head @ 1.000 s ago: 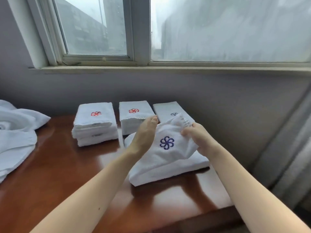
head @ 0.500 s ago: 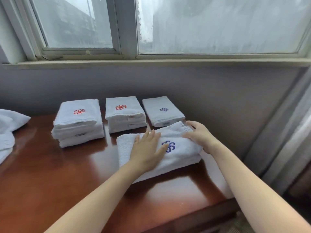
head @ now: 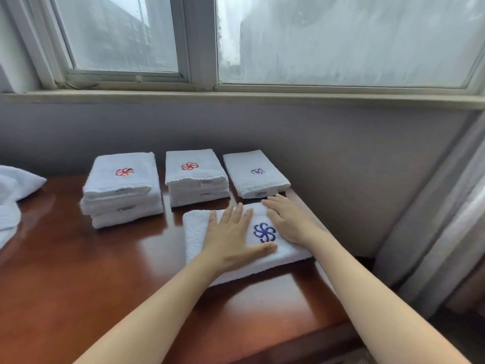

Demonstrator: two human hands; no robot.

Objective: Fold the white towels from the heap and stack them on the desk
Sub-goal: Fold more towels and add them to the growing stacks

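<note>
You face a white-framed window (head: pixel 341 40), hazy grey daylight, pale sill (head: pixel 236 97) under it, lilac-grey wall (head: pixel 341 158) below, glossy red-brown wooden desk (head: pixel 78 271) before you, grey curtain (head: pixel 433 219) on your right

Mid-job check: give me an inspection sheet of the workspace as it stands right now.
Surface: glossy brown desk.
Job's things: folded towel, blue emblem, in front; behind it left stack and middle stack, red emblems, and single towel, blue emblem; unfolded heap at left.
Clutter: nothing seen.
Hands: left hand and right hand flat on the folded towel, fingers straight.
Cables: nothing seen.
Surroundings: window above, curtain at right.
</note>
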